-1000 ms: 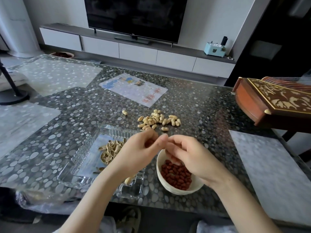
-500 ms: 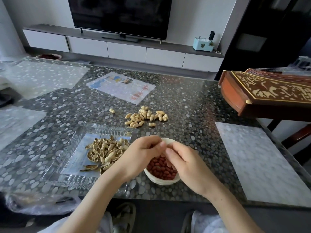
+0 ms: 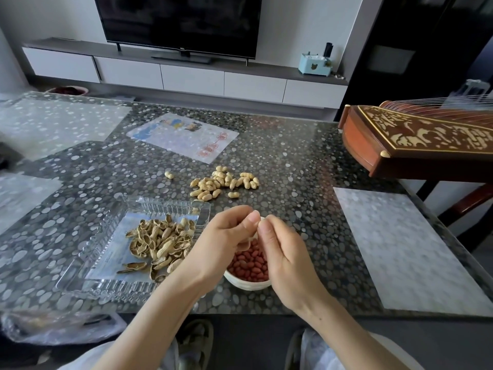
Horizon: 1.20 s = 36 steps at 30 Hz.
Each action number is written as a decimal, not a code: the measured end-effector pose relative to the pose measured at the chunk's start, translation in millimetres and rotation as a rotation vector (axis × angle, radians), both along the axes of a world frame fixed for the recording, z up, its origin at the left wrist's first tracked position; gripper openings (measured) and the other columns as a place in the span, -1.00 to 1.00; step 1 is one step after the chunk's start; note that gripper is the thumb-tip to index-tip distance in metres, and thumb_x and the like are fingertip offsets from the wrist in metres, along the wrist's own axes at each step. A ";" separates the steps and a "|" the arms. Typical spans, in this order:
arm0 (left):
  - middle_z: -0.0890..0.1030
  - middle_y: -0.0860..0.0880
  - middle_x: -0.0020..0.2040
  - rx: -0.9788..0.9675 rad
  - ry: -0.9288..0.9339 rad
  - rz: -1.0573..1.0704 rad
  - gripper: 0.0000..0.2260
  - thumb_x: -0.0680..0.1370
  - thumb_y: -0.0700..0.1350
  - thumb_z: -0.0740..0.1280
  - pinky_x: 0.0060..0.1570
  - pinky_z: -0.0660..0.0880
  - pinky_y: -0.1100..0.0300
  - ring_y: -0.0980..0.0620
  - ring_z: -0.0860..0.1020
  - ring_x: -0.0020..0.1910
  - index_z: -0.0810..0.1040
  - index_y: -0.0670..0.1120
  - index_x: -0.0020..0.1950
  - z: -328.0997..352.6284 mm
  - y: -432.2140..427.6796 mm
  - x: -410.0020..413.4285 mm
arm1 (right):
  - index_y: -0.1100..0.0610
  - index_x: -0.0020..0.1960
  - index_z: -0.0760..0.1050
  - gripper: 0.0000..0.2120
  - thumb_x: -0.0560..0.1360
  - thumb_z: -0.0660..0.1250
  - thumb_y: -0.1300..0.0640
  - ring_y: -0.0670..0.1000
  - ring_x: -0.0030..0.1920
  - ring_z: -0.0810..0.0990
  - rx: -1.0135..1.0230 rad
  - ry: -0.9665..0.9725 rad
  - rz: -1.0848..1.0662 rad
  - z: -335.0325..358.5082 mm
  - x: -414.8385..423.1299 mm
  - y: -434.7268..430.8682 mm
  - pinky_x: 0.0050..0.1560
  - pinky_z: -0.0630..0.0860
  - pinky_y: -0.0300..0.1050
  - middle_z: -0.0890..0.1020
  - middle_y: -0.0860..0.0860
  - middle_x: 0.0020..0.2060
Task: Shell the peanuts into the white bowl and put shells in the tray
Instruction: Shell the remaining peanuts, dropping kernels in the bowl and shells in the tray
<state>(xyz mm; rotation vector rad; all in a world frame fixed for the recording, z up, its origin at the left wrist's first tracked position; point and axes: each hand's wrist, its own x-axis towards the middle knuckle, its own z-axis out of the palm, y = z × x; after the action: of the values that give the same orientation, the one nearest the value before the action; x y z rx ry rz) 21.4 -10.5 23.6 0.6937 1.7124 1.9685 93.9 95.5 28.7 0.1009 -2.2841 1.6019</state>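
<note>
My left hand (image 3: 222, 237) and my right hand (image 3: 284, 252) meet fingertip to fingertip right above the white bowl (image 3: 248, 283), pinching a peanut that their fingers mostly hide. A bit of pale shell shows under my left thumb. Red shelled kernels (image 3: 250, 264) fill the bowl. Left of it, the clear glass tray (image 3: 88, 252) holds a heap of empty shells (image 3: 160, 240). A pile of unshelled peanuts (image 3: 224, 182) lies on the table beyond the hands, with one stray peanut (image 3: 169, 174) to its left.
The pebble-patterned table (image 3: 293, 169) carries a printed sheet (image 3: 184, 136) at the back and a pale mat (image 3: 408, 247) on the right. A carved wooden zither (image 3: 416, 140) juts in over the right corner. A plastic bag (image 3: 53, 327) lies below the front edge.
The view has shifted, so the table sits higher and nearer in frame. Both hands stay together over the bowl, working the same peanut; the tray's shells are now uncovered by my left arm.
</note>
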 end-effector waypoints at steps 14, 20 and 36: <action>0.55 -0.06 -0.23 -0.045 0.034 0.108 -0.68 0.57 0.15 0.16 -0.01 0.48 -0.20 -0.05 0.51 -0.17 0.52 -0.03 -0.18 0.6 9.4 14.2 | -0.12 -0.39 0.23 -0.65 0.57 0.06 0.03 -0.15 -0.48 0.38 0.153 0.099 -0.354 -10.5 -16.0 -9.0 -0.43 0.24 -0.36 0.45 -0.22 -0.50; 0.56 -0.23 -0.15 -0.105 0.040 0.096 -0.68 0.64 0.03 0.12 0.01 0.46 -0.23 -0.09 0.51 -0.14 0.51 -0.16 -0.11 -1.8 5.5 15.7 | -0.17 -0.43 0.26 -0.63 0.54 0.06 0.05 -0.20 -0.42 0.46 0.191 0.077 -0.423 -17.1 -15.9 -11.9 -0.40 0.27 -0.38 0.48 -0.25 -0.51; 0.48 0.16 -0.49 -0.112 -0.164 0.072 -0.65 0.65 -0.14 0.10 -0.29 0.30 0.25 0.24 0.41 -0.50 0.49 -0.02 -0.30 0.0 -0.4 7.4 | 0.25 -0.29 0.48 -0.60 0.63 0.07 0.13 -0.04 -0.35 0.55 -0.257 -0.377 -0.137 1.4 -17.0 4.4 -0.28 0.55 -0.10 0.55 0.01 -0.47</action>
<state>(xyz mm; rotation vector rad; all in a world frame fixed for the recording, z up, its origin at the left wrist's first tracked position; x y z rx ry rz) 28.9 -10.9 23.6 0.4252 1.7529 1.9027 76.9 99.9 30.1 -0.4468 -2.2558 1.9547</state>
